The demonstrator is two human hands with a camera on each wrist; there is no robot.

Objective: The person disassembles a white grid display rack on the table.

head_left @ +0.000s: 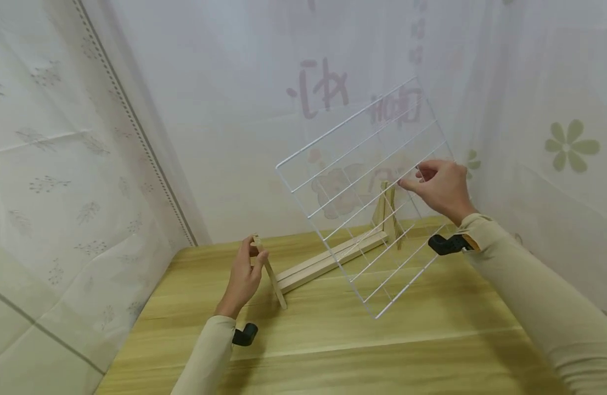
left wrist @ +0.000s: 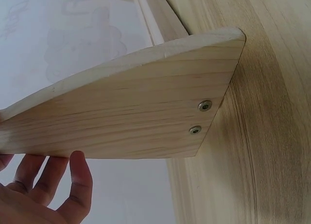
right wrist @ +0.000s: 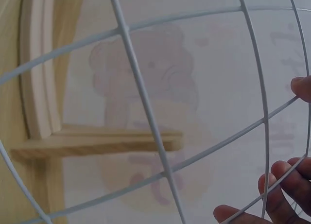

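My right hand (head_left: 444, 189) pinches the wires of a white wire grid panel (head_left: 325, 239), which is tilted in the air over a wooden stand. The stand has a long crossbar (head_left: 309, 274) between a left side panel (head_left: 275, 281) and a right side panel (head_left: 380, 211). Around the upper end of the left side panel, my left hand (head_left: 241, 277) curls its fingers. In the left wrist view, that panel (left wrist: 121, 107) shows a curved edge and two screws (left wrist: 205, 106). Grid wires (right wrist: 123, 29) cross the right wrist view in front of the stand's wood (right wrist: 97, 145).
Beneath the stand spreads a wood-grain tabletop (head_left: 323, 323). A pale printed curtain (head_left: 224, 137) hangs behind the table, with more patterned cloth on the left (head_left: 61, 164) and right (head_left: 570, 208).
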